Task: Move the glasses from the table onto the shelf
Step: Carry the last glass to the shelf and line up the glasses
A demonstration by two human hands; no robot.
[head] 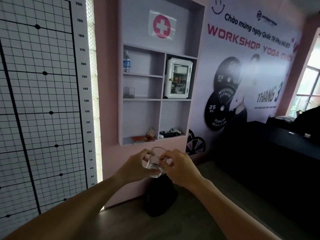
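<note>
A clear drinking glass (155,161) is held in the air below the wall shelf (160,99), tilted a little to the right. My left hand (136,166) grips its left side and my right hand (180,166) pinches its rim and right side. Clear glasses (129,92) stand in the middle left compartment of the shelf. The dark table (270,139) runs along the right wall, away from both hands.
The shelf also holds a water bottle (126,61), a white first-aid cabinet (178,77) and small items in the bottom compartments. A black bag (160,198) lies on the floor by the wall under my hands. A height chart (43,101) covers the left wall.
</note>
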